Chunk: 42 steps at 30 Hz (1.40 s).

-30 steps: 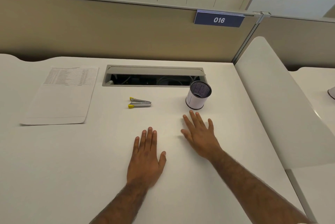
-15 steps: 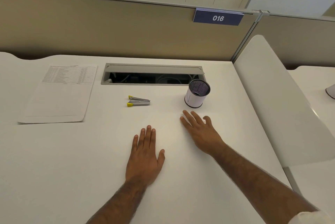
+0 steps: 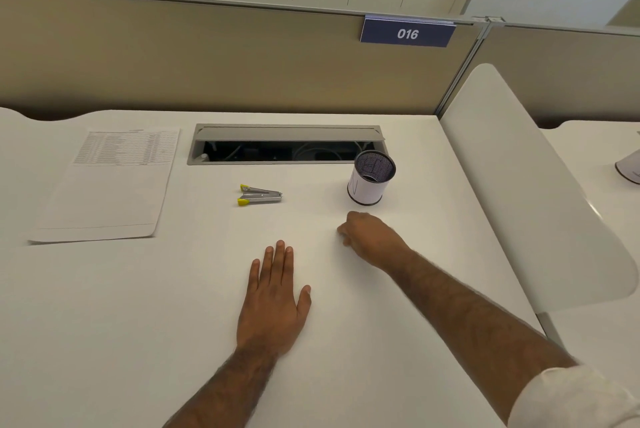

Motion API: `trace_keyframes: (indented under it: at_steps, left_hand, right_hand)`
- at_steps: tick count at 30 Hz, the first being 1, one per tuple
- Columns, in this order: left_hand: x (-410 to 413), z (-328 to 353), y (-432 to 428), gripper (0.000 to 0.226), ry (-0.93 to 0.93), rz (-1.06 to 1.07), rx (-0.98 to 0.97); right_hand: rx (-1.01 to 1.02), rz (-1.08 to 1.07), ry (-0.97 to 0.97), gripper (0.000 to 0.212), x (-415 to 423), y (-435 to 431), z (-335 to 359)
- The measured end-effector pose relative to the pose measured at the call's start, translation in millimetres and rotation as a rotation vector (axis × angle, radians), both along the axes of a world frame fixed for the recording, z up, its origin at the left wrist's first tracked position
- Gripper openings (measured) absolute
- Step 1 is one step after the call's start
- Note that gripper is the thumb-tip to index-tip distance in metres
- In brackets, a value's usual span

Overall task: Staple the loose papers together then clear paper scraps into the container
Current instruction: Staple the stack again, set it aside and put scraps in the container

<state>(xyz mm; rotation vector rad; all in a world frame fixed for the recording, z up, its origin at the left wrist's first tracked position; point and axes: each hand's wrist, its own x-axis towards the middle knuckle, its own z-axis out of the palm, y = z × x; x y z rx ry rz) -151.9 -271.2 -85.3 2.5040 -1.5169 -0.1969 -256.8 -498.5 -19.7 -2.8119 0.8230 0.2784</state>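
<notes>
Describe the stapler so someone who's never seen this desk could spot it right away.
Find the open cable tray set into the back of the white desk. Just in front of it lies the stapler, a small silver tool, the only thing here with yellow tips.

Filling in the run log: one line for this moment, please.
left hand flat on desk | right hand curled, contents hidden | stapler untouched | papers far left | container upright

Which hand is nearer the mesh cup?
Right. The right hand sits curled just in front of the mesh cup; the left hand lies flat farther back and leftward.
</notes>
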Motion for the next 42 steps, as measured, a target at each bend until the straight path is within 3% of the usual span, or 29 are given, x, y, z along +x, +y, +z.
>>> trace_keyframes:
  at_steps: [7,16,20,29,31,35,42]
  left_hand:
    - [-0.5,1.1,-0.4,0.076,0.002,-0.004,0.014]
    - [0.3,-0.8,-0.5,0.076,0.002,-0.001,0.002]
    - [0.1,-1.1,-1.0,0.076,0.001,-0.002,-0.003]
    - [-0.3,-0.3,0.0,0.075,0.007,0.000,0.008]
    - [-0.5,0.2,0.0,0.076,0.016,0.001,0.012]
    - [-0.6,1.2,-0.4,0.076,0.019,0.005,0.008]
    - [-0.2,-0.2,-0.6,0.076,0.022,0.003,-0.004]
  right_hand:
    - [-0.100,-0.031,-0.053,0.011,4.7,6.3,-8.1]
    - [0.027,-0.293,-0.125,0.010,13.6,6.2,-12.8]
    - [0.260,-0.413,-0.319,0.015,1.0,-4.7,7.0]
    - [0.451,-0.589,-0.773,0.013,-8.3,-55.2,95.3]
    - [0.388,-0.608,-0.753,0.016,-0.3,-69.3,102.3]
    - [0.186,-0.540,-0.516,0.009,15.5,-85.8,95.5]
    - [-0.013,-0.441,-0.281,0.023,26.0,-98.2,88.4]
